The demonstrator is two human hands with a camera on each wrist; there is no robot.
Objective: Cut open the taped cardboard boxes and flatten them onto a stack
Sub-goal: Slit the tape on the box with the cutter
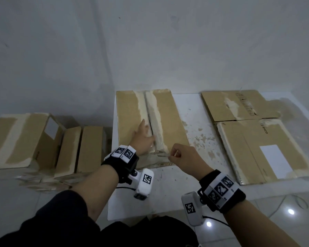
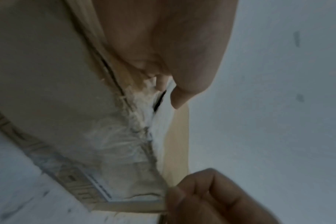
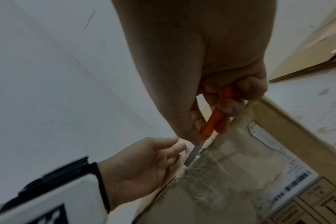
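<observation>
The cardboard box [image 1: 150,120] stood on the white table [image 1: 194,175], at the table's left edge and against the wall. Its two top flaps met along a centre seam that had parted into a dark slit.

The left hand [image 1: 144,138] lay flat on the left flap, just beside the seam, fingers straight and reaching toward the far end of the box; in the right wrist view the fingertips [image 3: 179,147] touched the torn paper edge of the seam.

The right hand [image 1: 184,157] was at the near end of the box, fingers curled tight round the orange handle of a utility knife [image 3: 214,122]. The metal blade pointed down into the seam where crinkled clear tape [image 3: 207,177] covered the box's near face.

To the right of the box, still on the table, lay a stack of flattened cardboard [image 1: 260,150]. To the left of the box, off the table, stood more taped boxes [image 1: 43,141], one of them with a flap raised.
</observation>
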